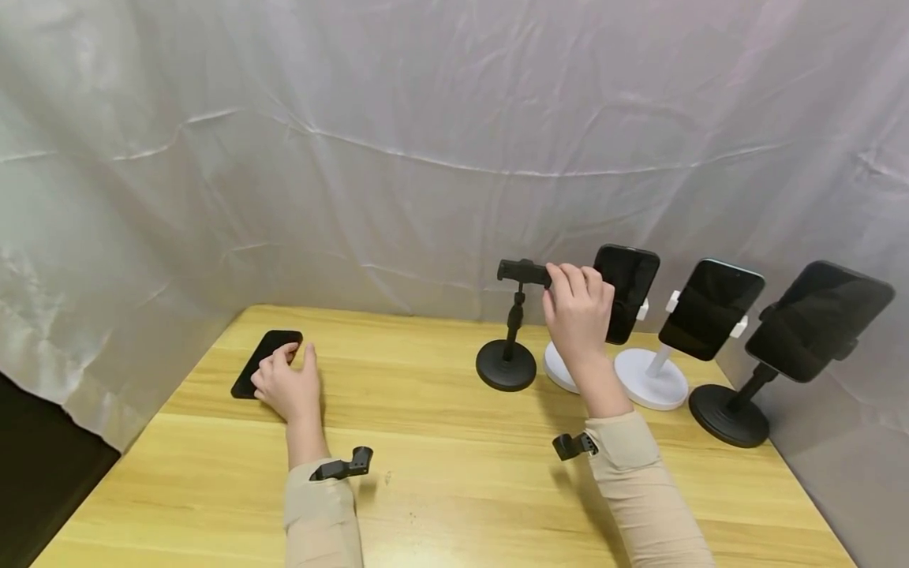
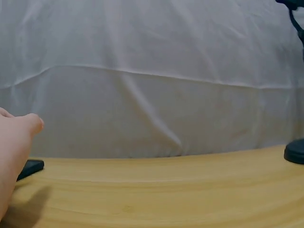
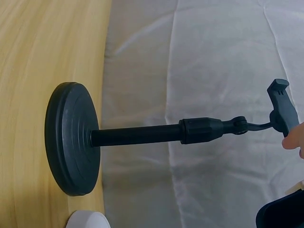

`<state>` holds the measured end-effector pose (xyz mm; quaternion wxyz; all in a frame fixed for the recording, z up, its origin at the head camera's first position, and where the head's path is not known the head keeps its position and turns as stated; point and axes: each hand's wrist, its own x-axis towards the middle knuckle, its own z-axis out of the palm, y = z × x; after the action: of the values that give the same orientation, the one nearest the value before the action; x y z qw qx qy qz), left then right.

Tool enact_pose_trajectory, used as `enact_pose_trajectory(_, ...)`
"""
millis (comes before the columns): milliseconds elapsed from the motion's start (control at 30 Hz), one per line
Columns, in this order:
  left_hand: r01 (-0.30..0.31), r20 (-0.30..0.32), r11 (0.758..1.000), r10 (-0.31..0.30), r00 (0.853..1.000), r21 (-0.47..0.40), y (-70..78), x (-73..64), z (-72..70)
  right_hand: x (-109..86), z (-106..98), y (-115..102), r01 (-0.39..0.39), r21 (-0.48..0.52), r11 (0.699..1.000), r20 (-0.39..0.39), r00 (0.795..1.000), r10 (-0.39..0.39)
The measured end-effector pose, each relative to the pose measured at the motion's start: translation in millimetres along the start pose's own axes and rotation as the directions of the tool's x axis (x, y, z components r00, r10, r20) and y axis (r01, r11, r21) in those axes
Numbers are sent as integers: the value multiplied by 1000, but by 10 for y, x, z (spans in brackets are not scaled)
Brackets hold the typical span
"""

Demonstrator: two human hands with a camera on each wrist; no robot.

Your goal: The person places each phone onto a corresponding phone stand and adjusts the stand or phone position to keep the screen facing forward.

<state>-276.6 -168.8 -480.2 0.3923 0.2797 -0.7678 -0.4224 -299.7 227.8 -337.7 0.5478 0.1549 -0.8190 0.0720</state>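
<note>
A black phone (image 1: 264,364) lies flat at the table's left side. My left hand (image 1: 289,386) is over its right edge, fingers loosely bent across the phone and thumb held apart; in the left wrist view the thumb (image 2: 32,124) sticks out above the phone (image 2: 31,168). On the right, a black phone stand (image 1: 508,363) stands upright on its round base, its clamp (image 1: 521,271) holding no phone. My right hand (image 1: 581,315) pinches the right end of that clamp, and a fingertip (image 3: 292,141) shows on it in the right wrist view.
Three stands with phones are lined up to the right: a dark phone (image 1: 625,288) partly behind my right hand, another on a white stand (image 1: 652,380), and one on a black stand (image 1: 730,414). A grey curtain (image 1: 398,197) hangs behind the wooden table (image 1: 426,442).
</note>
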Motion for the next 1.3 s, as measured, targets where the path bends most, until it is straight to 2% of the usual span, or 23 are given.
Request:
enact_pose_trajectory(300,45,65,997,-49,997,65,-106,127,24,3,0,5,-7,7,1000,21,1000,7)
enact_pose_trajectory(700,56,72,990,-66,995,127,-207,424,49,-6,6,15,-18,22,1000,26,1000,17)
enact_pose_trajectory(933,41,113,980,-65,991,195,-221,564,31,0,7,8,-7,23,1000,17,1000,7)
enact_pose_trajectory(1100,31,160,969,-73,984,246,-218,654,24,-4,10,9,-6,23,1000,15,1000,6)
enact_pose_trajectory(1300,22,246,953,-100,964,301,-234,755,36,-12,14,19,0,16,1000,8,1000,0)
